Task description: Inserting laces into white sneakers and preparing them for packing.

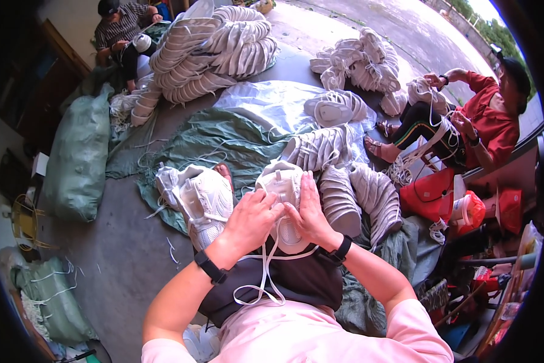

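Observation:
A white shoe upper (282, 184) rests on my lap, toe pointing away from me. My left hand (252, 219) grips its left side and my right hand (309, 212) presses on its right side, fingers over the lace area. White laces (264, 272) hang from it down over my dark apron (296, 281). Another white shoe (204, 202) lies just left of my left hand on a green sheet (223, 136).
Rows of stacked white uppers (356, 193) lie right of my hands; bigger piles (211, 48) sit farther off. A person in red (484, 121) sits at right lacing, another person (123, 30) at far left. Green sacks (78, 157) stand at left, red bags (432, 193) at right.

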Demonstrator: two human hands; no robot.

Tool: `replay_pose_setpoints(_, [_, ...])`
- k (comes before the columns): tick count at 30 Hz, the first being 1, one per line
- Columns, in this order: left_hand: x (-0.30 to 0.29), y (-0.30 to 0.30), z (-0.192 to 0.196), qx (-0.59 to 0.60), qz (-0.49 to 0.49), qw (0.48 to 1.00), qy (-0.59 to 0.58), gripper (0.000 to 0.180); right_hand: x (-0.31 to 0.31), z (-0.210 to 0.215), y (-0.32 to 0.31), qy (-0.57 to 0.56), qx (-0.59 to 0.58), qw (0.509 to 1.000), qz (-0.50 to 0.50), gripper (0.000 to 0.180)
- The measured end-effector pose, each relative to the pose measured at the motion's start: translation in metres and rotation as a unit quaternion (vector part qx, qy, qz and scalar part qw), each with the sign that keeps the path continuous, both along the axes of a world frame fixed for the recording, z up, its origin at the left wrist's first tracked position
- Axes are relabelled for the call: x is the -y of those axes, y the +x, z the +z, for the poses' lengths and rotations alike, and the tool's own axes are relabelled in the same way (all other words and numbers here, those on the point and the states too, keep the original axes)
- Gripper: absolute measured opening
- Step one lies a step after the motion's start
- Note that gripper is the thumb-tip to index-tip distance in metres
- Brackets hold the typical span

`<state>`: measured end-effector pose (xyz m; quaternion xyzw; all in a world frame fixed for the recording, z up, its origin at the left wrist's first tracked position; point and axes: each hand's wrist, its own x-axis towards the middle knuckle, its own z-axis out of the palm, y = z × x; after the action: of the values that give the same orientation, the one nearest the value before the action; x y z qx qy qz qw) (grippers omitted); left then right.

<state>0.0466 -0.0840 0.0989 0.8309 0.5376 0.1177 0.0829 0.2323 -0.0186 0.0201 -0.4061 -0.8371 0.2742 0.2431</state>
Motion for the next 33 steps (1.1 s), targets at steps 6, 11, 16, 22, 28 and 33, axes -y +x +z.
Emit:
replay_pose_setpoints(6, [-0.008,0.004,0.004,-0.037,-0.042,0.995,0.083,0.038,-0.001,0.004,-0.001,-0.004,0.012,1.0,0.008,0.084])
replay_pose_setpoints(11, [-0.011,0.009,-0.004,-0.018,-0.047,0.998,0.023,0.035,0.0,0.001,0.002,0.006,0.005,1.0,0.002,0.083])
replay_pose_setpoints(16, [-0.015,0.014,-0.001,-0.041,-0.059,0.997,0.004,0.033,0.001,-0.001,0.004,0.009,-0.005,1.0,-0.004,0.082])
replay_pose_setpoints(22, [-0.019,0.016,0.004,-0.023,-0.068,0.997,-0.021,0.028,0.001,0.0,0.006,0.012,-0.012,1.0,-0.014,0.081])
replay_pose_setpoints(28, [-0.024,0.022,0.008,-0.052,-0.057,0.996,-0.044,0.024,-0.004,-0.005,0.007,-0.006,-0.025,0.999,-0.019,0.08])
replay_pose_setpoints(33, [-0.027,0.022,0.002,-0.049,-0.03,0.998,-0.026,0.021,-0.007,-0.004,0.009,-0.007,-0.024,0.999,-0.02,0.081])
